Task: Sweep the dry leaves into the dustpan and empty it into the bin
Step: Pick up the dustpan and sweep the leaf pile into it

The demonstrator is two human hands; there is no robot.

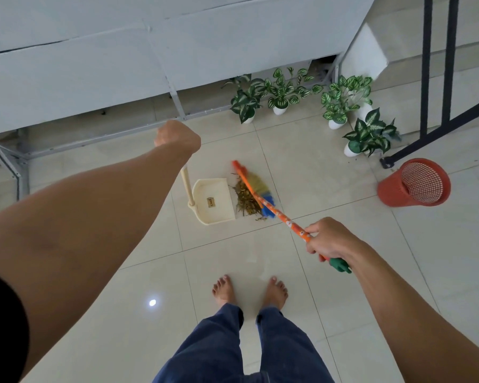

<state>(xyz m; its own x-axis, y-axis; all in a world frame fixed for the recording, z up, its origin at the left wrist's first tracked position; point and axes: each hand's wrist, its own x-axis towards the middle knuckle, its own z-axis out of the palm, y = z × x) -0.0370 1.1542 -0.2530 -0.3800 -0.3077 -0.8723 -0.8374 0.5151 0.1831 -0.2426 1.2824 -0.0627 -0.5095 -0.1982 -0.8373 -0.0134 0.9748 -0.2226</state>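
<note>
A cream dustpan (215, 200) lies flat on the tiled floor, its open edge facing right. My left hand (177, 136) is closed around the top of its upright cream handle (187, 186). A pile of dry brown leaves (245, 201) lies against the pan's open edge. My right hand (329, 239) grips the orange patterned broom handle (277, 212) near its green end. The broom's straw head (259, 183) with a blue band rests on the right side of the leaf pile. The red mesh bin (415, 183) stands at the right, tilted toward me, apart from the pile.
Several potted green-and-white plants (338, 103) line the wall behind the dustpan. A black metal railing (440, 78) rises at the right, above the bin. A grey panelled wall with a metal frame (94, 78) runs along the left. My bare feet (249, 291) stand on the tiles.
</note>
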